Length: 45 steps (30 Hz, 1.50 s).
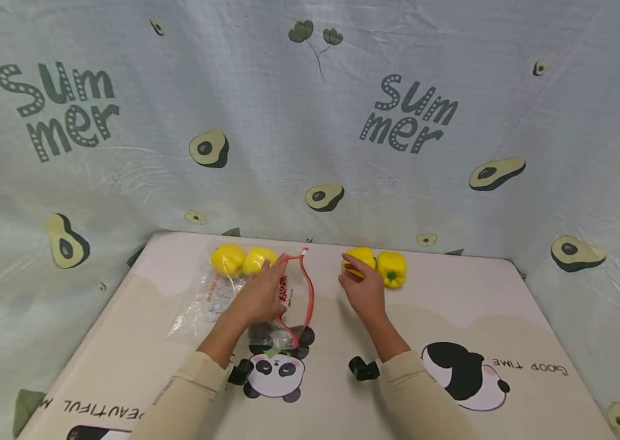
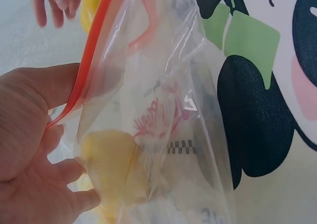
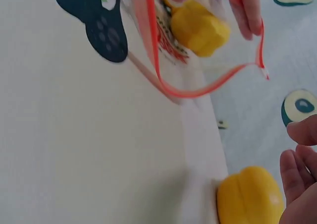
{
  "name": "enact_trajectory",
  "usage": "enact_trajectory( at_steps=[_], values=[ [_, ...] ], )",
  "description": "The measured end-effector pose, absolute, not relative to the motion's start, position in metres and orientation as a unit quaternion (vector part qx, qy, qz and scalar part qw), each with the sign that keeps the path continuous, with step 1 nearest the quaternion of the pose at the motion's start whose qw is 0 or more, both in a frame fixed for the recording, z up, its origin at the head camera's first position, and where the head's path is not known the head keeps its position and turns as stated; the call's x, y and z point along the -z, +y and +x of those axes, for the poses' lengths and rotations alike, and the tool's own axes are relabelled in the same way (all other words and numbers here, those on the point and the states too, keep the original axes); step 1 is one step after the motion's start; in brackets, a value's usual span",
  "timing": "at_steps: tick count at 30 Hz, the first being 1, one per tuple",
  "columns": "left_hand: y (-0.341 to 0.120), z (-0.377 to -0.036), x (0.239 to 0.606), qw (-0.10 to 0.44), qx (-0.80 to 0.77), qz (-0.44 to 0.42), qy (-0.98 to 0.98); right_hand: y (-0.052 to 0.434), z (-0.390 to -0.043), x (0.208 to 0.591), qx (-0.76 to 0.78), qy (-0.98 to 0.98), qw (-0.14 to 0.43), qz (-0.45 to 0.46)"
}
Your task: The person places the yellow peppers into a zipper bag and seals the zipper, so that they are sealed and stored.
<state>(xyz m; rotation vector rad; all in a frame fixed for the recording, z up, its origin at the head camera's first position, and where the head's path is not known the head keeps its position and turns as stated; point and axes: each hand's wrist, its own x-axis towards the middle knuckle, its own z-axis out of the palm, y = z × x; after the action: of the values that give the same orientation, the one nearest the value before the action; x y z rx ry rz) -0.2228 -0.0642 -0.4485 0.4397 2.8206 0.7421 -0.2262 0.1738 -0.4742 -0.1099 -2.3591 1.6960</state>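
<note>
A clear plastic zip bag with a red zipper edge lies on the table, its mouth gaping to the right. Two yellow bell peppers are inside it at the far end. My left hand is at the bag's mouth, thumb and fingers spread apart against the plastic. In the left wrist view the thumb crosses the red edge. My right hand is beside a loose yellow bell pepper, thumb and fingers apart with nothing between them. A second loose pepper sits just right of it.
The table has a pale cover printed with pandas and lettering. Behind it hangs a light curtain with avocado prints, which also closes off both sides. A black wrist device shows by the right forearm.
</note>
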Motion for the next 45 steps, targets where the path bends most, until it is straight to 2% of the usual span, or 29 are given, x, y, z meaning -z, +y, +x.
enact_trajectory(
  at_steps=[6, 15, 18, 22, 26, 45],
  values=[
    [-0.066, -0.223, 0.447, 0.100, -0.250, 0.144, 0.952, 0.196, -0.228, 0.471, -0.573, -0.805, 0.140, -0.059],
    [-0.069, -0.223, 0.445, 0.099, -0.242, 0.138, 0.955, 0.228, -0.231, 0.472, -0.533, -0.809, 0.216, -0.121],
    [-0.068, -0.223, 0.446, 0.100, -0.243, 0.139, 0.955, 0.238, -0.236, 0.473, -0.516, -0.818, 0.192, -0.169],
    [-0.068, -0.224, 0.446, 0.101, -0.242, 0.137, 0.955, 0.249, -0.246, 0.475, -0.514, -0.819, 0.119, -0.226],
    [-0.067, -0.225, 0.447, 0.100, -0.240, 0.136, 0.956, 0.254, -0.251, 0.478, -0.522, -0.813, 0.078, -0.244],
    [-0.063, -0.222, 0.447, 0.100, -0.245, 0.138, 0.955, 0.256, -0.245, 0.491, -0.554, -0.779, 0.117, -0.268]
  ],
)
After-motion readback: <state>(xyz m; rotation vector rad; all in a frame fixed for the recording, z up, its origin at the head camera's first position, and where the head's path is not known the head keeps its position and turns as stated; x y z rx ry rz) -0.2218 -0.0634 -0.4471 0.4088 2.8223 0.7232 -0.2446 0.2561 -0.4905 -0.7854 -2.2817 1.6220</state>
